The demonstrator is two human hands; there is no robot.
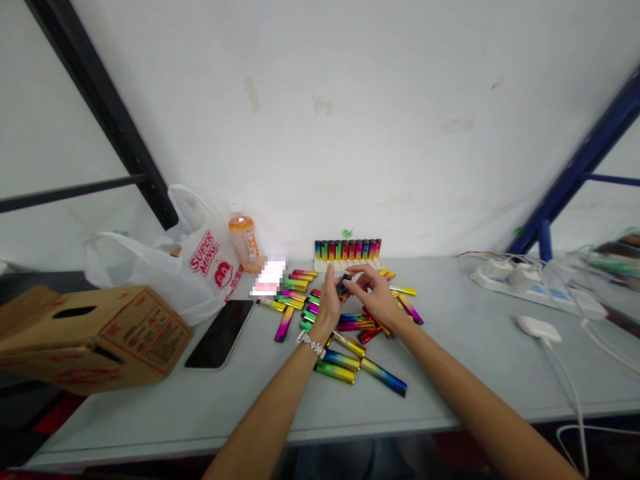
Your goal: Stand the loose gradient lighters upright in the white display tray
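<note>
Pale, off-white wall (pixel 380 133) behind the table, marked by several faint beige scuffs and, just above the table's back edge near its middle, by a small green mark (pixel 347 233). Light grey table (pixel 465 360), its back edge close to the wall and its front edge running across the lower part of the view. Black metal post (pixel 100 100), slanting in view down toward the table's back left corner, with a dark horizontal bar (pixel 70 193) joining it from the left. Dark blue metal post (pixel 580 160), slanting toward the back right corner, with a thinner blue bar (pixel 613 179) extending right. Lighting soft over the wall; the area below the front edge dark, its floor indistinct.
</note>
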